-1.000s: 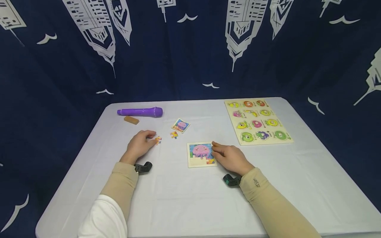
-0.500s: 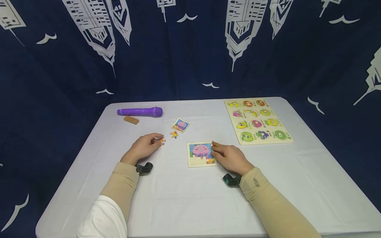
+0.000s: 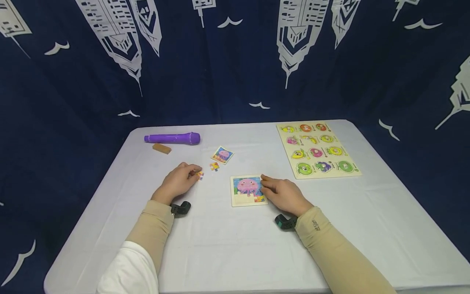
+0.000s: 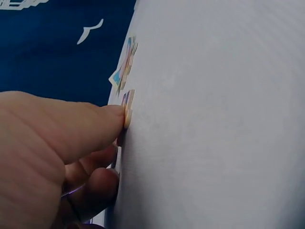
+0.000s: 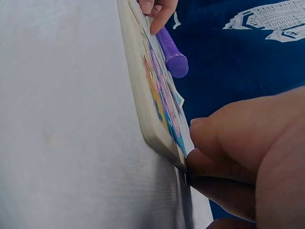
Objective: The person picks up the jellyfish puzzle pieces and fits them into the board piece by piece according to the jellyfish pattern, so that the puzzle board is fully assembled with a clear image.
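At the table's centre lies a wooden jigsaw board (image 3: 236, 201) with a pink jellyfish picture; bare wood shows along its lower left. My right hand (image 3: 284, 197) holds the board's right edge, thumb and fingers at its corner in the right wrist view. To the left, my left hand (image 3: 176, 181) pinches a small jigsaw piece (image 3: 200, 174) low over the cloth; in the left wrist view the thumb lies against the piece (image 4: 127, 109), and the fingertips behind are partly hidden. Just beyond lies another yellow-orange jigsaw piece (image 3: 214, 166), beside a small square jellyfish picture (image 3: 222, 155).
A purple toy microphone (image 3: 172, 139) lies at the back left, with a brown wooden block (image 3: 162, 148) in front of it. A large fruit puzzle board (image 3: 318, 151) lies at the back right. Behind the white-covered table (image 3: 227, 253) hangs a dark blue curtain (image 3: 235, 73).
My left hand has shifted a little to the right with the jigsaw piece, then stayed nearly in place. My right hand and the jellyfish board have kept still.
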A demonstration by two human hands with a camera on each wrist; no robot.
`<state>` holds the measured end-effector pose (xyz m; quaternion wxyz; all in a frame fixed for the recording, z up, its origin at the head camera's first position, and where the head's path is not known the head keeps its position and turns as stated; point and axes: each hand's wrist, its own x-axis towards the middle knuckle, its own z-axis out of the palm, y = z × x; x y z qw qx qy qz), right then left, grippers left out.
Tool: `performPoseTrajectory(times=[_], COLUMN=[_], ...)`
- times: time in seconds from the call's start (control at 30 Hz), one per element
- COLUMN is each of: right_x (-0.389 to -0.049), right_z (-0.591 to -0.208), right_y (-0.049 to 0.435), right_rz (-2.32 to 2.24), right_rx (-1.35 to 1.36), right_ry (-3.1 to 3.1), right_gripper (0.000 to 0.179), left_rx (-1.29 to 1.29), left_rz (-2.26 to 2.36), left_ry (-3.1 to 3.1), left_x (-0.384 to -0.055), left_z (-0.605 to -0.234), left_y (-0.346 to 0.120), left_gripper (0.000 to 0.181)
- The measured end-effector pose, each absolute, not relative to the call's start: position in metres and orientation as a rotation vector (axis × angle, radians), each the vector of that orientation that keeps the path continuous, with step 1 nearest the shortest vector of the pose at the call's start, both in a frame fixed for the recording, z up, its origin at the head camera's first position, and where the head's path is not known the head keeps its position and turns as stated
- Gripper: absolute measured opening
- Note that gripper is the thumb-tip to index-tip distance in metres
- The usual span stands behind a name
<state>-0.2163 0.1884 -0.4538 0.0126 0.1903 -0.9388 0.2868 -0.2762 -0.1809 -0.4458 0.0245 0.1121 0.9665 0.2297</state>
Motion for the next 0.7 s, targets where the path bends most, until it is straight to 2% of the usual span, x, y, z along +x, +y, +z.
performPoseTrajectory(times=[0.7], right_x=[-0.2170], right_z=[-0.4540], right_y=[0.1893], right_rz=[0.889], right_rx=[0.594], right_ry=[-2.936], right_gripper=[0.041], left_rx=[0.329], left_rz=[1.121], left_ry=[2.872], left_x=[-0.2754], left_z=[-0.4449], left_y=[-0.1874], left_gripper=[0.021])
